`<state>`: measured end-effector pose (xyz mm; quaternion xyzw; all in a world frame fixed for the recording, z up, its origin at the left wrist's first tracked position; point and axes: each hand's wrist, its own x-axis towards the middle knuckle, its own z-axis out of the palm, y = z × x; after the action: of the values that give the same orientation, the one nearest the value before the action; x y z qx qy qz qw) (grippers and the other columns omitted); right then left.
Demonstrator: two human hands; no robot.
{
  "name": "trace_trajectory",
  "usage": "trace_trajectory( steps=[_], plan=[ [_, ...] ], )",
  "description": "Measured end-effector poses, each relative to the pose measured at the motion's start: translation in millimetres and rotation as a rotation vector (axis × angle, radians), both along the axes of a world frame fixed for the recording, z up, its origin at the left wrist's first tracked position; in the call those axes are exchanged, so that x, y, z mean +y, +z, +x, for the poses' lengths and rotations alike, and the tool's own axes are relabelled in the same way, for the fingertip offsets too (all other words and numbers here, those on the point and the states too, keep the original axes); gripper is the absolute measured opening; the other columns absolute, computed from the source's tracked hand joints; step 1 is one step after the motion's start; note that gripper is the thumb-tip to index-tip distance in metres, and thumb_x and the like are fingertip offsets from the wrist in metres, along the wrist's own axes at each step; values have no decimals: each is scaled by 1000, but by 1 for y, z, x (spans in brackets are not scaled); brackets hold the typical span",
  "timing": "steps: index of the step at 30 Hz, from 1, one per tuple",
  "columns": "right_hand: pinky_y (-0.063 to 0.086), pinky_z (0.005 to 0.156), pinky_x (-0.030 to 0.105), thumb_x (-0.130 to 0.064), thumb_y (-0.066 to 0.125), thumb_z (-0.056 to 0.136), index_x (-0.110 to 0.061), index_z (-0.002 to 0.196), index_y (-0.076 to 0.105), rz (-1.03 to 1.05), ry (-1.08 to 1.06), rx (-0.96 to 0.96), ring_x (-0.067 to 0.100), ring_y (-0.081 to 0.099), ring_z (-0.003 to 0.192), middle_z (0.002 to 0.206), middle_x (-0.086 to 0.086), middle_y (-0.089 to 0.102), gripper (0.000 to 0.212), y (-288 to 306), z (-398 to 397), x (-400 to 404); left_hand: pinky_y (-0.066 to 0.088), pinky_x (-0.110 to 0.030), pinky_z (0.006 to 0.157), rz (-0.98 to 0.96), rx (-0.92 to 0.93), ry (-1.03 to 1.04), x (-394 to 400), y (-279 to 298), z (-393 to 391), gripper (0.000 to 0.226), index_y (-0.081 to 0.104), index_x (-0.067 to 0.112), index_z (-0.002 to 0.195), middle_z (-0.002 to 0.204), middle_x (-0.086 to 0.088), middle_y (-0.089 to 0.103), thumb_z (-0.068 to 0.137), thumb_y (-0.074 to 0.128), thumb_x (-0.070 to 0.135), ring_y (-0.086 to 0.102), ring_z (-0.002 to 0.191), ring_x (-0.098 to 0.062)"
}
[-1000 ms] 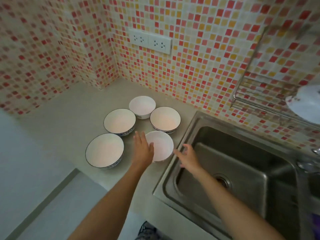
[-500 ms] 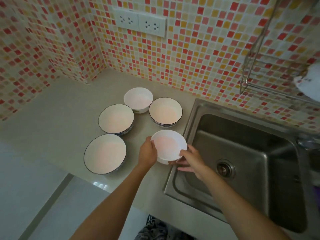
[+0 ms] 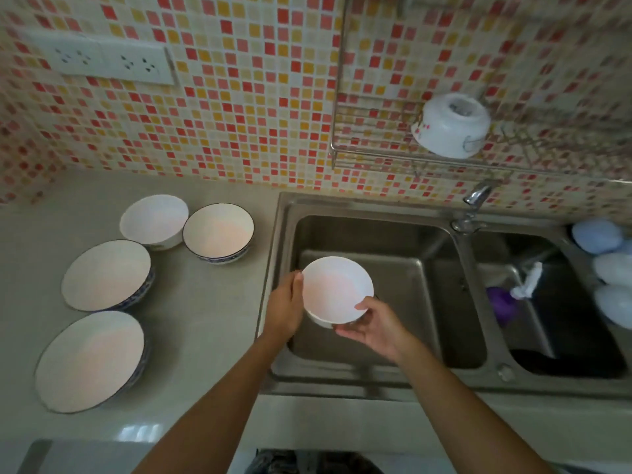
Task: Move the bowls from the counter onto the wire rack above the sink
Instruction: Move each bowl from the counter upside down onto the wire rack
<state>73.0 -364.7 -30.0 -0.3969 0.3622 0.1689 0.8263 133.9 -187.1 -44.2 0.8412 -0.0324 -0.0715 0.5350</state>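
A small white bowl (image 3: 333, 289) hangs upright over the left sink basin, held on both sides. My left hand (image 3: 285, 307) grips its left rim and my right hand (image 3: 374, 325) cups its lower right edge. Several more bowls stand on the counter (image 3: 212, 302) to the left: a plain white one (image 3: 154, 220), a blue-rimmed one (image 3: 218, 232), and two wide blue-rimmed ones (image 3: 106, 273) (image 3: 89, 359). The wire rack (image 3: 376, 155) hangs on the tiled wall above the sink, with one white bowl (image 3: 451, 124) upside down on it.
The steel double sink (image 3: 383, 378) fills the right half, with a tap (image 3: 475, 196) behind it. A purple and white object (image 3: 513, 295) lies in the right basin. Pale blue and white round objects (image 3: 605, 254) sit at the far right. A wall socket (image 3: 102, 61) is upper left.
Both hands closed on the small white bowl, lifted it off the counter and carried it right, over the left sink basin. The view has swung right, showing the rack.
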Motion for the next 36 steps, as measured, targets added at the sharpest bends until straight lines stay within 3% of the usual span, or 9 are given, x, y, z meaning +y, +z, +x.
trace_trajectory(
  steps=[3,7,9,12,16,23,31,34,36],
  plan=[
    [61,72,48,1,54,84,-7,127,43,-4,-90,29,48,54,117,137,24,41,45,-6,-21,-29,41,-26,85,103,-12,-20,-19,-10,-14,37,56,16,123,118,-7,64,100,34,35,59,106,-22],
    [59,76,47,1,54,87,-3,135,41,-21,-185,72,43,59,105,136,24,40,50,-17,-45,-65,39,-36,101,381,-17,-171,-31,-39,-36,48,46,10,134,136,-11,53,99,33,41,49,125,-28],
    [58,80,46,0,57,87,-4,136,42,-37,-198,84,41,59,106,139,24,41,51,-25,-57,-80,23,-37,115,516,-23,-288,-34,-54,-48,65,35,8,143,148,-12,39,96,22,52,31,139,-25],
    [59,83,45,-2,66,81,-8,130,48,-46,-218,101,40,57,113,140,23,44,52,-36,-71,-98,1,-38,118,683,-69,-421,-38,-76,-64,92,24,10,147,155,-10,25,82,-8,66,13,146,-23],
    [61,71,46,-1,69,78,-6,132,49,-66,-292,128,39,56,114,136,22,47,58,-46,-81,-115,-8,-39,116,807,-58,-475,-40,-90,-78,88,18,15,149,158,-8,17,81,-11,61,6,147,-20],
    [60,77,48,0,67,82,-14,138,46,-143,-267,73,36,53,119,133,14,52,61,-57,-84,-127,3,-41,120,786,-2,-459,-40,-90,-78,63,17,16,149,158,-7,16,97,16,51,6,146,-20],
    [61,73,44,0,75,77,-11,133,45,-345,-237,61,30,51,123,135,7,51,65,-58,-76,-122,9,-36,118,739,-40,-397,-40,-87,-81,72,30,11,146,153,-12,29,91,13,55,21,144,-23],
    [59,79,44,0,77,75,-12,130,43,-457,-195,59,26,54,118,131,4,52,66,-57,-70,-120,10,-35,118,727,-31,-382,-41,-86,-81,66,29,12,146,153,-11,29,94,19,51,21,144,-23],
    [60,73,38,0,79,73,-13,128,43,-536,-161,55,23,55,113,127,2,52,68,-56,-68,-118,10,-35,119,722,-26,-376,-41,-87,-81,62,27,12,147,154,-11,28,97,23,48,20,144,-22]
  ],
)
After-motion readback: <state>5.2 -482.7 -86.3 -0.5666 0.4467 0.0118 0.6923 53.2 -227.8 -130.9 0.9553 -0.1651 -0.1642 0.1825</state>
